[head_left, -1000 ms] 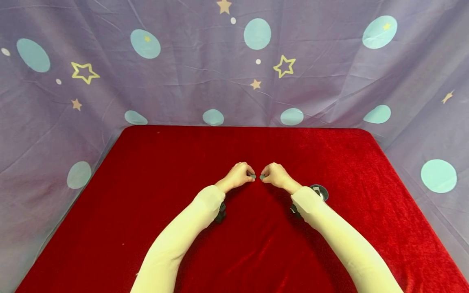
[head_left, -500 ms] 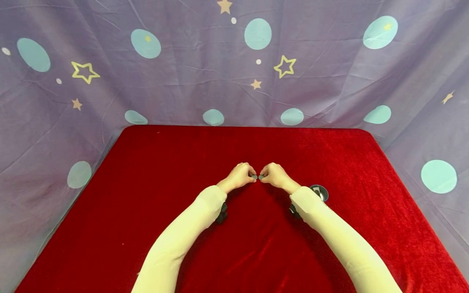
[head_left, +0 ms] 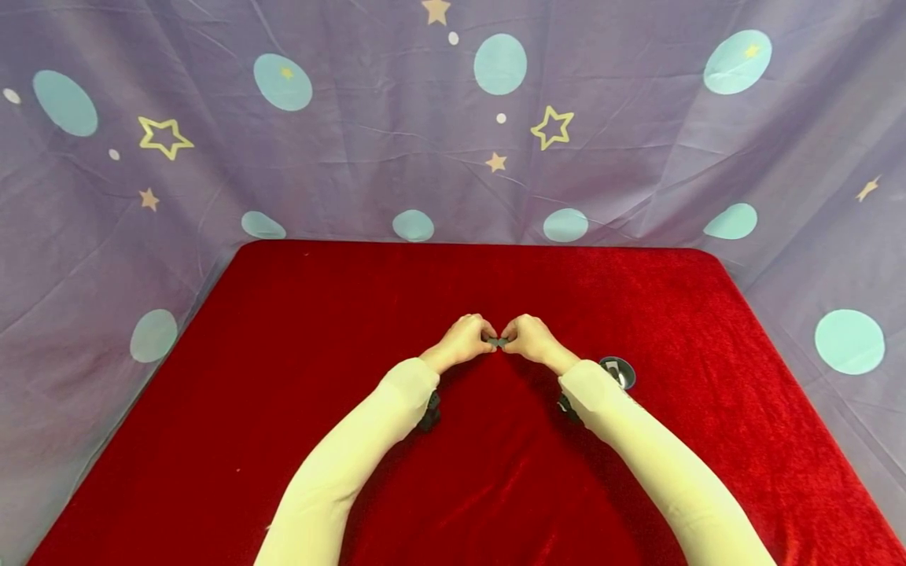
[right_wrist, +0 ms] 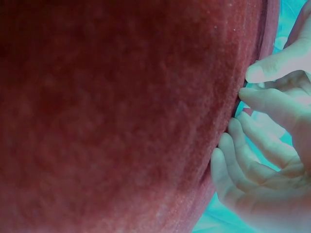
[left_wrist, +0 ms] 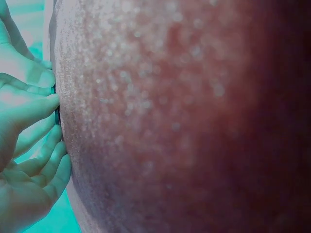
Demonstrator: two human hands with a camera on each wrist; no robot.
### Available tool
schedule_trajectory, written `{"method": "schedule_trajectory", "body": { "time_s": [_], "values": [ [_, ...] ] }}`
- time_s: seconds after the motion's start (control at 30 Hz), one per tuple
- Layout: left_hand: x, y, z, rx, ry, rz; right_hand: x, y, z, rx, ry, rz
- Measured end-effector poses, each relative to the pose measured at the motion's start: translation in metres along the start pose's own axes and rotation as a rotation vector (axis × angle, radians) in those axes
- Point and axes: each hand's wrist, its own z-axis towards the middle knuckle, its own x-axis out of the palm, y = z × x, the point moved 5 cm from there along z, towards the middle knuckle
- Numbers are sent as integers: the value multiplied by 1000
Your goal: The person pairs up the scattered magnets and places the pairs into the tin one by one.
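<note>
Low over the red cloth in the middle of the head view, my left hand (head_left: 463, 338) pinches a small grey disc (head_left: 492, 342) between thumb and fingers. My right hand (head_left: 532, 338), facing it, pinches a similar small grey disc (head_left: 503, 342). The two discs meet edge to edge between the fingertips. In the left wrist view only a thin dark edge of a disc (left_wrist: 57, 116) shows past the thumb. The right wrist view has a dark disc edge (right_wrist: 237, 109) at the fingertips, with the rest hidden by the fingers.
A small dark round bowl (head_left: 627, 368) with something silvery and white in it stands beside the right sleeve (head_left: 594, 387). Red velvety cloth (head_left: 340, 314) covers the table. A purple curtain (head_left: 368, 126) with stars and dots hangs around its back and sides.
Both hands have moved slightly toward each other, and the gap between the two grey discs has closed. Each hand keeps its pinch. The bowl stays where it was.
</note>
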Motion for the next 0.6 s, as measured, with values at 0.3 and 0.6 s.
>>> {"method": "schedule_trajectory", "body": {
  "time_s": [0.3, 0.6],
  "values": [
    [-4, -3, -4, -29, 17, -44, 11, -45, 15, -136, -42, 46],
    [-12, -8, -3, 18, 18, -49, -28, 2, -30, -91, -31, 84]
  ]
}}
